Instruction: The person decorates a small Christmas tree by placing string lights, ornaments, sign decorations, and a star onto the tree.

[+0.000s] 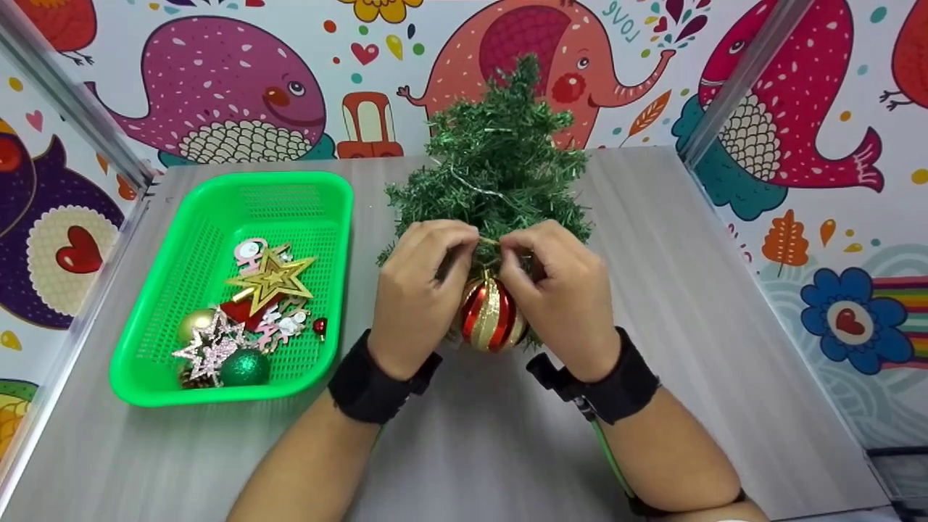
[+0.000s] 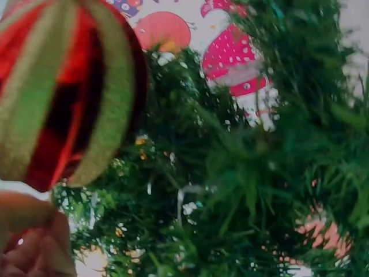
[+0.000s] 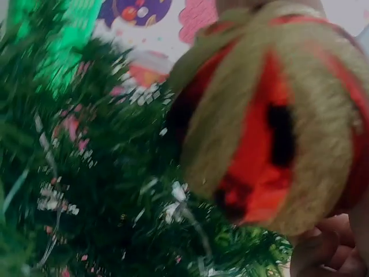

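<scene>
A red and gold striped Christmas bauble (image 1: 494, 313) hangs at the lower front of a small artificial Christmas tree (image 1: 500, 156). Above the bauble's cap runs a thin gold cord (image 1: 490, 241), pinched between thumb and forefinger by my left hand (image 1: 423, 286) on one side and by my right hand (image 1: 564, 286) on the other. The fingertips of both hands are close together, right against the branches. Each wrist view shows the striped bauble (image 2: 69, 98) large, beside green needles, with curled fingers (image 3: 328, 248) at its cap end.
At the left stands a green plastic basket (image 1: 159, 290) holding a gold star (image 1: 274, 281), a pink glitter star (image 1: 214, 348), a green ball (image 1: 245, 367), a gold ball (image 1: 194, 324) and other small ornaments. Printed panels border the grey tabletop (image 1: 725, 348) at the back and sides.
</scene>
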`<state>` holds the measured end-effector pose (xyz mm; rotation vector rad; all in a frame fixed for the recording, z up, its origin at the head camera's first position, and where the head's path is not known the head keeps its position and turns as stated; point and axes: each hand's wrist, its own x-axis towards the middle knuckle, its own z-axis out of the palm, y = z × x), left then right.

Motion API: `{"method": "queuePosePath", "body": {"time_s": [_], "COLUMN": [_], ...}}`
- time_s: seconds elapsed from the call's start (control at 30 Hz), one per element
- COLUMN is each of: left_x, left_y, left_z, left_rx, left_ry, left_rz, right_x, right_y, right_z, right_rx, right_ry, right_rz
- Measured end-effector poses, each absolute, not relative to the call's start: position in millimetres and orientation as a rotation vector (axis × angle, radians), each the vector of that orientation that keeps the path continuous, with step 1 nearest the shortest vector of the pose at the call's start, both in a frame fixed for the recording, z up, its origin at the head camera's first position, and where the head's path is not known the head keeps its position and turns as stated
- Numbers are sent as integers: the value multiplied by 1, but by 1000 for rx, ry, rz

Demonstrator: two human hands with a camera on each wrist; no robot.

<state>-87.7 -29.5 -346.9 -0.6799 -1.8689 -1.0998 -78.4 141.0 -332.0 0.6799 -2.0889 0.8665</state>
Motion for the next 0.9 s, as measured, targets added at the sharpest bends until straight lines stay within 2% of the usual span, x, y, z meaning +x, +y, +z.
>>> {"method": "queuePosePath", "body": {"time_s": [0.47,0.9], "left_x": [-107,-98], "left_y": [-27,-34], "left_z": [-357,-365], "left_rx": [-694,-753], "left_ry": [-1933,-2091], "left_rz": [-971,-1047], "right_x": [-73,-73], "right_y": [127,134], "right_z": [-346,-353], "right_rx": [493,622], "right_ry": [-2044,-2212], "right_rz": [454,637]}}
